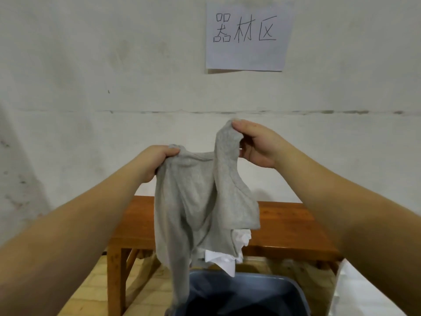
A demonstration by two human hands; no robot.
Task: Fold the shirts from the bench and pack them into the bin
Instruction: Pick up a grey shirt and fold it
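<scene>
Bare wall, wooden worktop [284, 226], bin [268, 290] below.
Left hand [157, 160] and right hand [257, 144] each pinched the grey shirt [196, 201]; bunched cloth risked a crooked fold.

Two bare forearms come into the picture from the bottom corners, with no sleeves, cuffs or gloves on the parts that show. The left hand [159, 159] and the right hand [258, 144] are bare as well, with no ring on the fingers in sight. Neither wrist carries a watch, band or bracelet, and the thumbnails look short and unpainted.
</scene>
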